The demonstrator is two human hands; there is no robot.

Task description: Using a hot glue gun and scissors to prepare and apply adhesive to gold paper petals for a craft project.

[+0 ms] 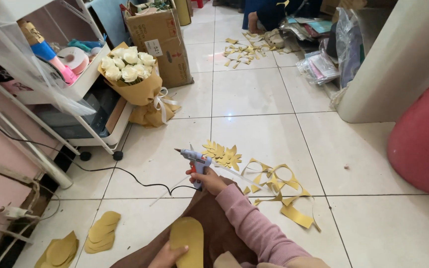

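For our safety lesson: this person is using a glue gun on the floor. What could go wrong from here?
1. The glue gun in the right hand points out over the tiles; hot glue could drip there.
2. Its black cord trails loose across the floor, so it might snag.
3. The left hand pinches the gold petal; glue laid close by might burn fingers.

Gold paper petal (186, 241), blue-grey glue gun (196, 161), white roses (127, 64).

A florist's craft room is showing itself: a bouquet (130, 67) leaning by a ribbon cart (83, 84), gold scraps (279, 186) littering the tiled floor (254, 94).
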